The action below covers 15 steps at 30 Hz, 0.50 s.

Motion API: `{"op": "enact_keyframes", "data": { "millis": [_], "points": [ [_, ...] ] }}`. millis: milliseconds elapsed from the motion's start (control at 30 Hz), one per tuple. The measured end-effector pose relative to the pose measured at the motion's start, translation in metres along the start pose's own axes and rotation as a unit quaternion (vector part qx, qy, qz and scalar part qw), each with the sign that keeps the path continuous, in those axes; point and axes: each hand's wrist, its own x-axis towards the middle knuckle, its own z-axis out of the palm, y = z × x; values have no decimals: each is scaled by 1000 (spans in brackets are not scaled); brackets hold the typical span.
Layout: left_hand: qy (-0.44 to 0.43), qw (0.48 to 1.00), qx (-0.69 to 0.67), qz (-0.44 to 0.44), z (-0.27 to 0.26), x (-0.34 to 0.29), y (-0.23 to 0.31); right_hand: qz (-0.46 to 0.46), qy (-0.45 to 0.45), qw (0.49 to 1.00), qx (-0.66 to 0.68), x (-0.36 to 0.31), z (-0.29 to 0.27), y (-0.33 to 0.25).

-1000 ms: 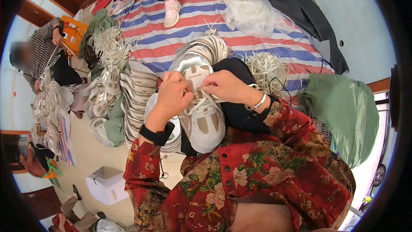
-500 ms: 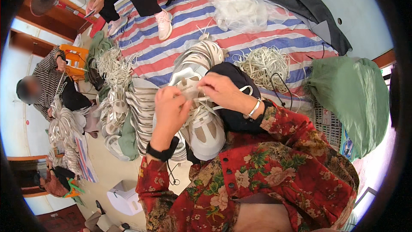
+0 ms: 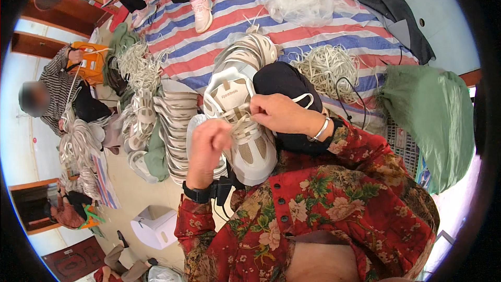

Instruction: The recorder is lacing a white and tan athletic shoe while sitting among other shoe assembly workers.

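A white and beige shoe upper (image 3: pixel 255 163) lies toe toward me in front of my lap, its tongue (image 3: pixel 228 94) standing up behind the eyelets. Pale shoelaces (image 3: pixel 241 126) cross its front in loose loops. My right hand (image 3: pixel 279 114) is closed over the eyelets, thumb and finger pinching a lace. Just left of the shoe is my left hand (image 3: pixel 206 146), fingers curled near the lace ends; what its fingertips hold is hidden. Behind the tongue, a row of nested shoe uppers (image 3: pixel 245 49) runs away from me.
A stack of uppers (image 3: pixel 175 120) stands left of my hands. A black cloth bundle (image 3: pixel 287 83) touches my right forearm. Tangled laces (image 3: pixel 331 70) lie on the striped sheet (image 3: pixel 224 21). A green sack (image 3: pixel 428 120) stands at right. Other people (image 3: pixel 57 78) sit at left and far.
My left hand has come down and away from the tongue, which now shows fully. My right hand stays at the eyelets, slightly lower against the shoe. The view has shifted a little.
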Motion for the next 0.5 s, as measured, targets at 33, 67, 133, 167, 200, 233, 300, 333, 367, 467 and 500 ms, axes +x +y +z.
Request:
{"op": "enact_keyframes", "data": {
  "millis": [33, 67, 133, 167, 200, 233, 300, 333, 367, 467, 500],
  "points": [
    [10, 999, -14, 48, -5, 0, 5, 10, -8, 1000, 28, 0, -3, 2],
    [-15, 989, -103, 104, -13, 0, 13, 9, -8, 998, 58, 0, -5, 3],
    [-12, 976, -148, 157, -27, -4, 26, 51, -25, 992, 116, 0, -5, 1],
    [35, 977, -119, 173, -31, -7, 29, 74, -19, 991, 109, 1, -3, -1],
    [78, 974, -84, 197, -35, -10, 31, 98, -16, 990, 102, 3, 1, -4],
    [12, 979, -89, 184, -37, -12, 30, 87, -14, 993, 75, 3, 3, -8],
    [115, 972, -17, 203, -37, -16, 24, 83, -2, 996, -6, 8, 5, -13],
    [138, 966, 21, 216, -36, -18, 19, 74, -5, 996, -44, 9, 4, -16],
    [163, 963, -6, 213, -38, -19, 17, 62, -34, 993, -91, 10, -2, -16],
    [194, 953, -88, 213, -52, -20, 14, 0, -98, 991, -95, 10, -34, -15],
    [195, 948, -119, 220, -60, -19, 16, -58, -81, 994, -39, 8, -46, -15]
  ]
}}
